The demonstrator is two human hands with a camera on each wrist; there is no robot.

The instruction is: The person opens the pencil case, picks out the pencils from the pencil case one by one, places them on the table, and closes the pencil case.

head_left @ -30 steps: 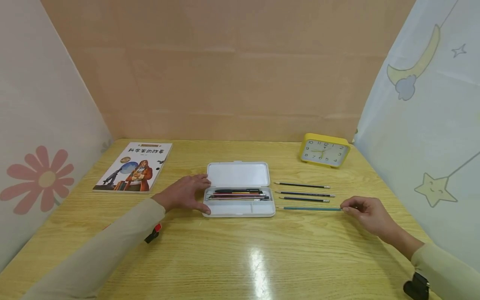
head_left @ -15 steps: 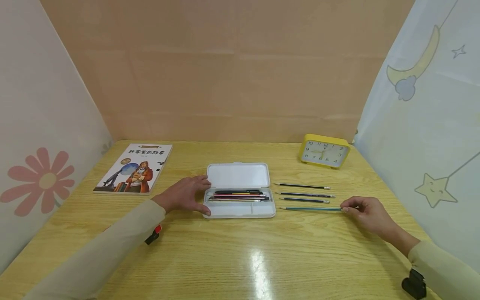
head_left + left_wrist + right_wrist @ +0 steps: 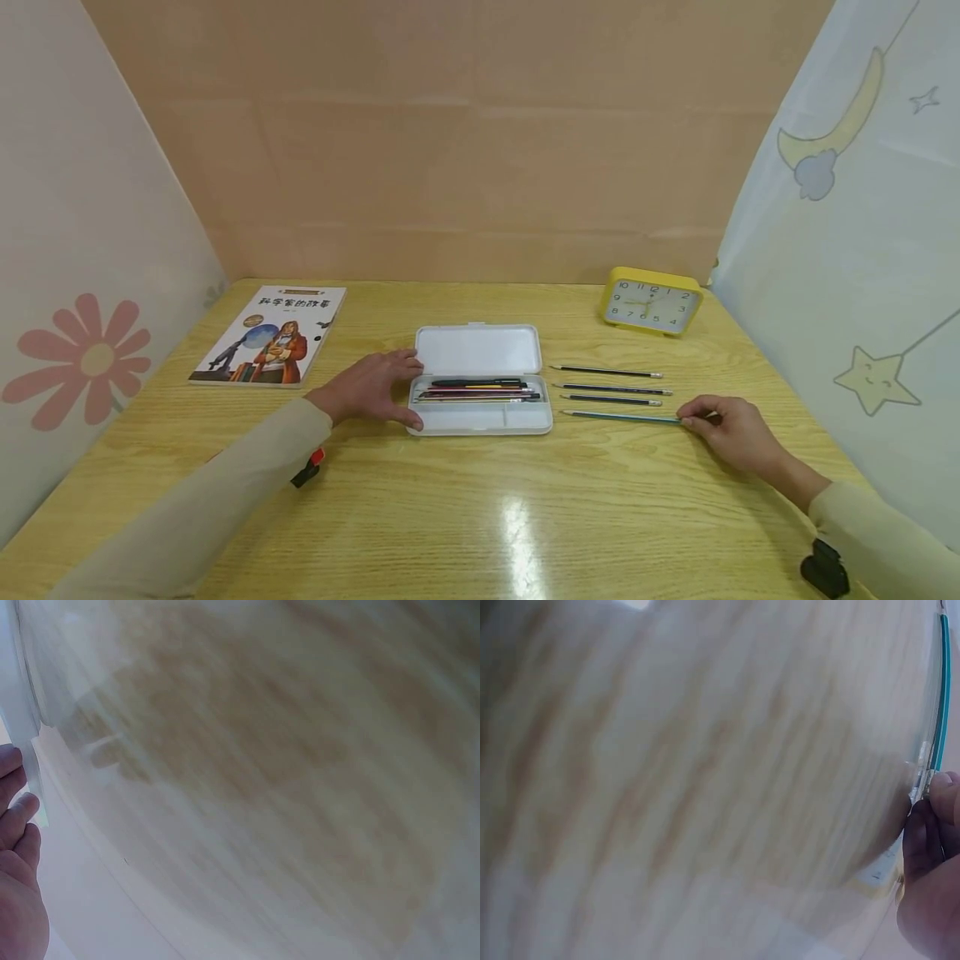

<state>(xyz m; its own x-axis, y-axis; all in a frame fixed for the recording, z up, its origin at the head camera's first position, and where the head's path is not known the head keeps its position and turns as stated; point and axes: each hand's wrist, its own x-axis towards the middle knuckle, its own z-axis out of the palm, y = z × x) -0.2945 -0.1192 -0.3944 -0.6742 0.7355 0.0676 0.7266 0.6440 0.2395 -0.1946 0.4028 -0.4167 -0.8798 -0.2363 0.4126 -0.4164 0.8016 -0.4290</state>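
Nearest to me on the head view, the right hand (image 3: 731, 431) pinches a green pencil (image 3: 622, 417) by its blunt end between thumb and fingertips; the point aims at the pencil case (image 3: 480, 432), just off its right end. The right wrist view is washed out and catches the pencil only at its edge, so I can't tell whether it is lifted or lies along the table (image 3: 420, 500). I read the step in hand as taking control of this one pencil; the move from here, I'd judge, calls for a firm pinch and a level wrist, since the long free end could swing or dip. The left hand (image 3: 369, 388), thumb and fingers spread apart, rests against the case's left end, which to my eye steadies it. The case lies open, pens and pencils (image 3: 480, 390) in its back compartment, its lid (image 3: 477, 350) folded away from the person. Beyond the green pencil, three dark pencils (image 3: 613, 388) lie apart, roughly parallel, right of the case. Farther off I have a book (image 3: 268, 337) at left, a yellow clock (image 3: 651, 302) at right, then the brown back wall (image 3: 450, 150).
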